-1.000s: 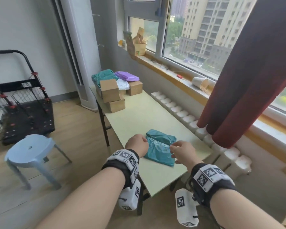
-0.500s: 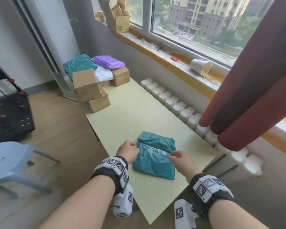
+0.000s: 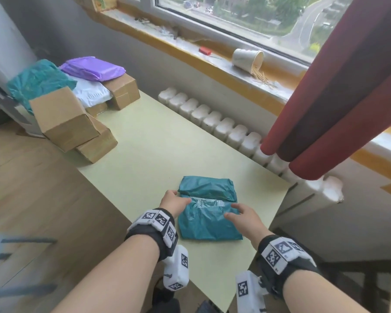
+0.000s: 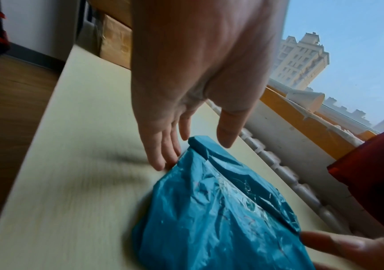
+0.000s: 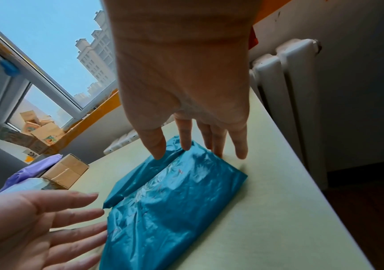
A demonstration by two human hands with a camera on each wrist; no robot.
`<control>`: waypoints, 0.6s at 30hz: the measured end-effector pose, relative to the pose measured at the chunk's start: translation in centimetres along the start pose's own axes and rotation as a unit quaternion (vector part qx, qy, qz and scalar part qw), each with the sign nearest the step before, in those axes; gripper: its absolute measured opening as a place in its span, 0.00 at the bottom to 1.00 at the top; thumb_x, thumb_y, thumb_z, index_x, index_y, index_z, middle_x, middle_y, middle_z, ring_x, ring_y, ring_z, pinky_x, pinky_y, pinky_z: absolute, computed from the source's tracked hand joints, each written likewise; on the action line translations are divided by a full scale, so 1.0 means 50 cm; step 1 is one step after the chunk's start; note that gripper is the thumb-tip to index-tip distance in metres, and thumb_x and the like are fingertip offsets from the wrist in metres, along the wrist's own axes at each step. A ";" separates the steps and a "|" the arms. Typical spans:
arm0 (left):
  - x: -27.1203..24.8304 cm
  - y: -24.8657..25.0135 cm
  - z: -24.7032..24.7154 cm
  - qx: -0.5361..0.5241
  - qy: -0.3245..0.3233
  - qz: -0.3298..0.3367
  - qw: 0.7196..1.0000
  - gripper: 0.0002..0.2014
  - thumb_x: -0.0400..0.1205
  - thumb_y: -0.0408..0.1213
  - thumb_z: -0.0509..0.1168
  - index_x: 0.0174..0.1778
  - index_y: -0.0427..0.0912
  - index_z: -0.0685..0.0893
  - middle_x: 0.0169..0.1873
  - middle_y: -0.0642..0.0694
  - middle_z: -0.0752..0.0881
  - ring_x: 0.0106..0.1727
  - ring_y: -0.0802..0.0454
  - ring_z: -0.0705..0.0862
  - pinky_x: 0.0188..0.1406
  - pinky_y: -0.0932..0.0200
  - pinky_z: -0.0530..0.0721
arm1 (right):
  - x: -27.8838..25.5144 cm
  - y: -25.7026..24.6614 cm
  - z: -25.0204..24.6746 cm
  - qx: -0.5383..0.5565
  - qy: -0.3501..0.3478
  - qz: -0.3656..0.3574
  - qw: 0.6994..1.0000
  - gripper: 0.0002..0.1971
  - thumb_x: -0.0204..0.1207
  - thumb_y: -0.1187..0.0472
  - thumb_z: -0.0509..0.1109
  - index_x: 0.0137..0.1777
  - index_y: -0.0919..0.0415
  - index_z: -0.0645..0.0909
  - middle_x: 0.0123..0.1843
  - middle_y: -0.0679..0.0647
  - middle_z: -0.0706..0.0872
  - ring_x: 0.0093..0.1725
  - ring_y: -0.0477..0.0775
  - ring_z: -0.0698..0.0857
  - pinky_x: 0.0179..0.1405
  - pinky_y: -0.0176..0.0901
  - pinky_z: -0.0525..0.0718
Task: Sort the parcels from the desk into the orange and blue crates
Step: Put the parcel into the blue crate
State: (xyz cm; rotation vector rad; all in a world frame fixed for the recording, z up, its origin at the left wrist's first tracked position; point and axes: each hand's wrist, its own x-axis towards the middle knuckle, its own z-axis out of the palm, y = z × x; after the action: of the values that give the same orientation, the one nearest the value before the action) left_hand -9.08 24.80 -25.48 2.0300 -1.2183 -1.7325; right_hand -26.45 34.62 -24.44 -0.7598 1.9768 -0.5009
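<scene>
A teal plastic mailer parcel lies flat on the pale green desk near its front end, with a taped fold across the middle. My left hand is at the parcel's left edge. Its fingers are straight and touch the parcel at the desk surface. My right hand is over the parcel's right side, with the thumb on the parcel and straight fingers at its far edge. Neither hand grips it. No crates are in view.
At the desk's far end sit stacked cardboard boxes with a purple mailer, a white mailer and another teal one. A white radiator and a red curtain line the right side. A tipped cup lies on the sill.
The view has tilted down and come closer to the desk. My right hand has moved from the taped fold to the parcel's right side, and both hands' fingers have straightened. The parcel has not moved.
</scene>
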 end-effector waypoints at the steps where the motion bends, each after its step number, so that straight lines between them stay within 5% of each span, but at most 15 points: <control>1: 0.008 -0.001 0.001 -0.019 -0.005 0.000 1.000 0.26 0.78 0.32 0.71 0.71 0.37 0.71 0.62 0.40 0.81 0.63 0.43 0.83 0.67 0.47 0.80 | 0.000 -0.001 0.005 -0.003 0.006 0.002 1.000 0.26 0.81 0.58 0.70 0.79 0.57 0.73 0.77 0.56 0.76 0.72 0.55 0.78 0.71 0.46 0.75; 9: 0.028 0.012 -0.003 -0.019 -0.079 0.037 0.996 0.08 0.76 0.28 0.73 0.44 0.44 0.84 0.52 0.39 0.89 0.54 0.43 0.88 0.61 0.46 0.85 | -0.010 -0.013 0.013 0.015 0.022 0.023 0.999 0.25 0.81 0.58 0.70 0.78 0.57 0.74 0.77 0.57 0.75 0.73 0.55 0.77 0.68 0.45 0.74; 14: 0.010 0.052 -0.014 -0.044 -0.099 0.053 0.993 0.10 0.79 0.21 0.68 0.55 0.33 0.84 0.50 0.35 0.87 0.51 0.40 0.87 0.54 0.47 0.87 | -0.026 -0.032 0.006 0.033 0.035 0.016 0.999 0.26 0.81 0.57 0.70 0.79 0.57 0.73 0.78 0.57 0.74 0.72 0.53 0.77 0.67 0.44 0.75; 18: -0.023 0.104 -0.020 -0.090 -0.127 0.082 0.984 0.12 0.80 0.19 0.65 0.59 0.29 0.81 0.52 0.33 0.87 0.44 0.42 0.87 0.33 0.56 0.88 | -0.041 -0.066 -0.001 0.068 0.045 -0.030 0.996 0.31 0.76 0.46 0.76 0.77 0.52 0.74 0.76 0.53 0.76 0.71 0.52 0.78 0.72 0.50 0.78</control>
State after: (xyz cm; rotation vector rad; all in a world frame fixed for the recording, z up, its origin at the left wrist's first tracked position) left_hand -10.47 21.97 -21.10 1.5989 -1.2089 -1.9844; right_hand -24.71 33.64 -21.13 -0.7221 1.9848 -0.7096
